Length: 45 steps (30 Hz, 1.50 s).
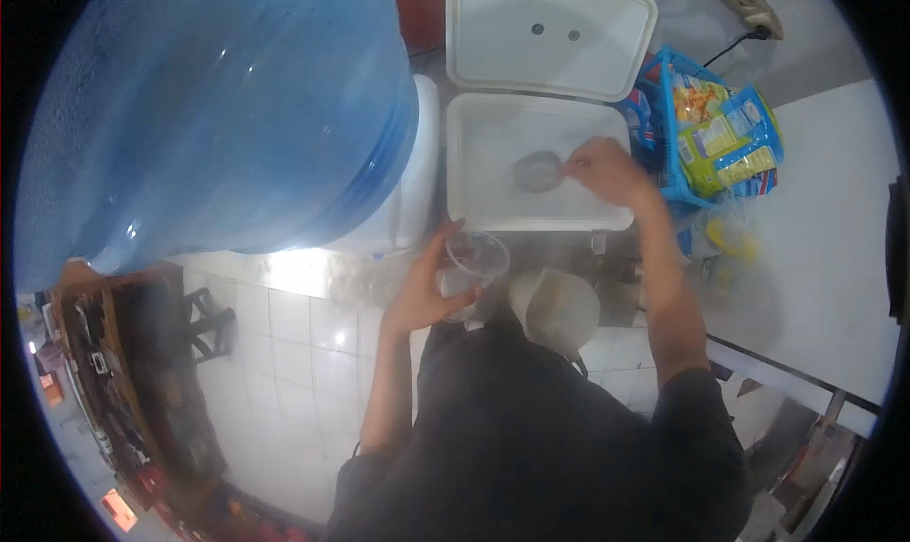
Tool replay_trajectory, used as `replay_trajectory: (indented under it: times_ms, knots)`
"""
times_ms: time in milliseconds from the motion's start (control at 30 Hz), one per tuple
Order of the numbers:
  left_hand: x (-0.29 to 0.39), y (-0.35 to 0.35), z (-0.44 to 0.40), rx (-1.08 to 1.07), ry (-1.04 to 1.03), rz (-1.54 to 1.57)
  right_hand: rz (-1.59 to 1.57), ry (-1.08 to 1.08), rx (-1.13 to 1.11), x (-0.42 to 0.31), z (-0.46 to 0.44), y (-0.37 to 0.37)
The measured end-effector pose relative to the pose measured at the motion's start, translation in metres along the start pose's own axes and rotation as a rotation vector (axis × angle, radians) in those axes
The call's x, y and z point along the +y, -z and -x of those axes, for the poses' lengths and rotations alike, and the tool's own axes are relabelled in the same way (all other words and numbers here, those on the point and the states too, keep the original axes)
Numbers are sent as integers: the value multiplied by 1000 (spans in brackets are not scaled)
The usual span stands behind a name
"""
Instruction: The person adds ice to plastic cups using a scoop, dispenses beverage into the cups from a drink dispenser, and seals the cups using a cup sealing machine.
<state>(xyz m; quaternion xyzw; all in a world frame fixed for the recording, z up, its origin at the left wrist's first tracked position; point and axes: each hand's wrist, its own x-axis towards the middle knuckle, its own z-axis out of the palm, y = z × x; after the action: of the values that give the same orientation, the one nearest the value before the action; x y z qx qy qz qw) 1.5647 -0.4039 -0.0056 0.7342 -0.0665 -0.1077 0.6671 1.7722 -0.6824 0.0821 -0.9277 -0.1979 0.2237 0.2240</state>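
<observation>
My left hand is wrapped round a clear plastic cup, held just in front of a white box. My right hand reaches over that white box and is closed on the handle of a scoop. The scoop's greyish, rounded head is inside the box; a hazy view hides its exact shape and what it touches. The box's white lid stands tipped back behind the opening.
A large blue water bottle on a white base fills the left. To the right, a blue basket holds colourful packets. Below the box is a whitish container. A power strip lies at the back right.
</observation>
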Motion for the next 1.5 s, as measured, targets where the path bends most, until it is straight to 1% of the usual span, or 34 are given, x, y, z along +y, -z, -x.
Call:
replay_trajectory:
  times_ms: [33, 67, 133, 167, 200, 267, 300, 333, 400, 433, 567, 633, 667, 733, 767, 800, 867, 900, 967, 1033, 1100, 1133, 1200, 1233, 1300, 1333, 1400, 1500]
  knots:
    - [3, 0, 0, -3, 9, 12, 4, -85, -32, -3, 0, 9]
    - [6, 1, 0, -10, 13, 20, 0, -83, -35, 8, -13, -7]
    - [8, 1, 0, -19, 25, 24, 230, 194, 202, 48, -46, -70]
    - [9, 1, 0, -29, 31, 33, 173, 228, 239, 43, -53, -95]
    - [8, 2, -2, -30, 22, 30, 177, 229, 248, 42, -51, -93]
    - [0, 5, 0, -10, -28, -27, 44, 215, 188, 39, -50, -90]
    - [1, 4, 4, -9, -19, -25, -33, 211, 135, 48, -48, -85]
    - [3, 3, 4, -2, 7, 7, -34, 211, 134, 35, -41, -72]
    - [4, 3, 0, 15, 30, 42, -131, 94, -12, 15, -28, -41]
    - [3, 2, -1, 39, 19, 32, -153, 207, 5, 25, -33, -52]
    - [2, 0, 0, 68, 18, 22, -197, 190, 2, 27, -34, -63]
    - [2, 1, -2, 66, 7, 33, -133, 385, 57, 34, -35, -61]
    - [2, 1, 0, 70, 8, 50, -133, 387, 54, 40, -35, -54]
    - [-2, 4, 0, 43, 21, 33, -110, 262, -187, 42, -39, -30]
    - [-3, 5, 1, 8, 33, 18, -86, 264, -234, 44, -44, -30]
    - [-4, 5, 1, 10, 33, 17, -86, 267, -234, 41, -47, -41]
    - [-4, 3, 0, 13, 29, 30, -259, 283, -213, 33, -49, -70]
    - [-2, 2, 0, 13, 26, 30, -259, 277, -221, 32, -46, -68]
    - [5, 0, 0, 90, 13, 76, -267, 272, -210, 35, -39, -67]
    - [6, 0, 1, 95, 19, 75, -281, 266, -201, 41, -38, -65]
    - [4, 0, 1, 98, 24, 73, -363, 277, -218, 49, -39, -60]
    - [1, 0, 2, 69, 32, 67, -365, 279, -218, 52, -39, -59]
    - [2, 1, 3, 39, 37, 57, -387, 172, -281, 55, -40, -55]
    - [8, 1, 5, 65, 42, 38, -390, 173, -275, 55, -40, -53]
    - [17, 0, 8, 86, 40, 12, -456, 108, -275, 59, -38, -52]
    - [22, -1, 9, 102, 53, -30, -457, 110, -268, 63, -37, -51]
    - [30, -1, 12, 115, 62, -77, -594, 107, -234, 71, -34, -49]
    - [37, 0, 11, 104, 51, -114, -628, 93, -173, 75, -24, -39]
